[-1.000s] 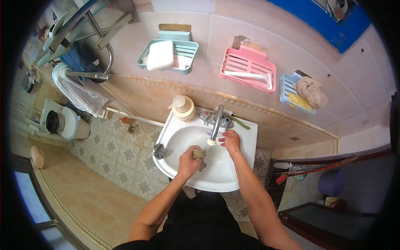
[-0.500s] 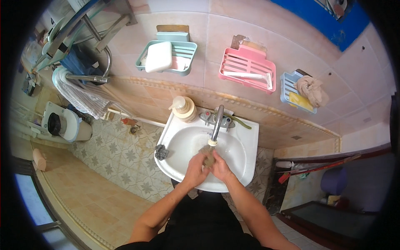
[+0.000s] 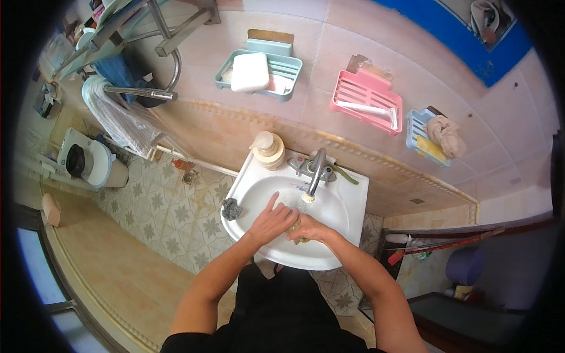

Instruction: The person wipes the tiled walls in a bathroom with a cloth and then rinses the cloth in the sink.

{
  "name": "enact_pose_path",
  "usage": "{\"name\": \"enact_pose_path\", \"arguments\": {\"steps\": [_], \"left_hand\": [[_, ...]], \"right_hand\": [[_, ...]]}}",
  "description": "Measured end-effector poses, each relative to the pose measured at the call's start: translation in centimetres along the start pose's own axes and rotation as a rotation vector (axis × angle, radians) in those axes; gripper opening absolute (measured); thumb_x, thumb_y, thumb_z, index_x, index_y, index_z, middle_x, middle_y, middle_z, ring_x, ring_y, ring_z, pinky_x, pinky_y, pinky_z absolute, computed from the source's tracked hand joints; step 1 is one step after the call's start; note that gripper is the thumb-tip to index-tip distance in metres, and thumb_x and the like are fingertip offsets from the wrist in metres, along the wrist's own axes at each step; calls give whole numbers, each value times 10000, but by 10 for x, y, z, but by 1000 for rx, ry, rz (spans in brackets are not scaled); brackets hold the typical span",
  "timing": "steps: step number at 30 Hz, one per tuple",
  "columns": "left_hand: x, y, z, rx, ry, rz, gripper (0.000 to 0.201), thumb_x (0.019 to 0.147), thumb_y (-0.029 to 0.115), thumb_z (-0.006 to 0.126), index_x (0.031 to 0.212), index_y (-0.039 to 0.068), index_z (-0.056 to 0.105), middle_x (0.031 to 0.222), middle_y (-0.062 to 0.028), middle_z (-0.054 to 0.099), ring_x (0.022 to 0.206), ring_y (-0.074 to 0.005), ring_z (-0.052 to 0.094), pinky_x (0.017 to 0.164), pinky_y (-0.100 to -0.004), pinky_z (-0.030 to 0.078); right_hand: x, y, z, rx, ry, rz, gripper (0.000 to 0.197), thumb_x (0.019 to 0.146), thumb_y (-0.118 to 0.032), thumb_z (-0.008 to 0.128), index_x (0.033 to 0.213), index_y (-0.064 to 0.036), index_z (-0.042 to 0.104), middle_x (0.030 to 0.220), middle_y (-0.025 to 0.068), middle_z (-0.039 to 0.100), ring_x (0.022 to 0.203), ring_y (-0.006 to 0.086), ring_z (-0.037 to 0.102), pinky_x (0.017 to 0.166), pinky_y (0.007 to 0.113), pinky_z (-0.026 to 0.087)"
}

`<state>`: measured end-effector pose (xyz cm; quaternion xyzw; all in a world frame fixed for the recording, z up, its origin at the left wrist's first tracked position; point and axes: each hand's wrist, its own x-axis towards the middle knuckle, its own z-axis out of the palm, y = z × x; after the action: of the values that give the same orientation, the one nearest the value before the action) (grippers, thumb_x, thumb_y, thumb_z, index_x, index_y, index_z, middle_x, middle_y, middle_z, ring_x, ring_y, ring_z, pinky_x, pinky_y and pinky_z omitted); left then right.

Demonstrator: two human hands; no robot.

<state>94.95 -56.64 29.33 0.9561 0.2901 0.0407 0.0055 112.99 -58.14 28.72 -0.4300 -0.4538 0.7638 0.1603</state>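
Over the white sink (image 3: pixel 341 235), my two hands meet around a small brownish, wet-looking thing (image 3: pixel 302 240). Its kind cannot be made out, as fingers cover most of it. My right hand (image 3: pixel 312 228) is closed on it, the fingers bent over its top. From the other side my left hand (image 3: pixel 273 225) presses against it with curled fingers, its index finger stretched out toward the tap. Above and beyond the hands hangs the curved chrome tap (image 3: pixel 318 170) with a pale nozzle (image 3: pixel 308 198). A grey steel-wool scourer (image 3: pixel 231 209) lies on the sink's left rim.
A cream pump bottle (image 3: pixel 268 152) stands at the sink's back left corner, and a green-handled brush (image 3: pixel 346 174) lies behind the tap. On the wall hang a teal soap dish (image 3: pixel 285 63), a pink rack (image 3: pixel 368 88) with a razor and a blue rack (image 3: pixel 416 123).
My hands have drawn back from under the nozzle toward the sink's near side, still together around the brownish thing. My left index finger now points outward. The view has shifted slightly.
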Motion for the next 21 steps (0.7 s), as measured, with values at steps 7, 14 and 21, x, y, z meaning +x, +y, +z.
{"name": "enact_pose_path", "arguments": {"steps": [7, 14, 21], "left_hand": [[12, 17, 12, -65, -126, -180, 111, 773, 130, 572, 878, 101, 549, 781, -58, 582, 803, -225, 582, 896, -401, 371], [4, 34, 11, -405, -171, -460, 339, 716, 113, 661, 1011, 50, 507, 976, -141, 559, 856, -316, 574, 805, -440, 407], [-6, 65, -2, -701, 129, -389, 578, 747, 344, 681, 1227, 90, 484, 1114, -201, 488, 934, -380, 520, 807, -461, 431]], "right_hand": [[9, 16, 9, -619, 353, 123, 625, 645, -171, 750, 1178, -24, 457, 1003, 116, 606, 932, 245, 594, 789, 318, 469], [-24, 33, 2, 370, 180, -104, 571, 820, -424, 642, 1251, -95, 462, 1193, 138, 569, 1062, 282, 570, 862, 426, 470], [-16, 47, 12, 1187, 193, 80, 492, 899, -532, 510, 1074, -79, 595, 1063, 69, 604, 979, 262, 579, 838, 448, 490]]}}
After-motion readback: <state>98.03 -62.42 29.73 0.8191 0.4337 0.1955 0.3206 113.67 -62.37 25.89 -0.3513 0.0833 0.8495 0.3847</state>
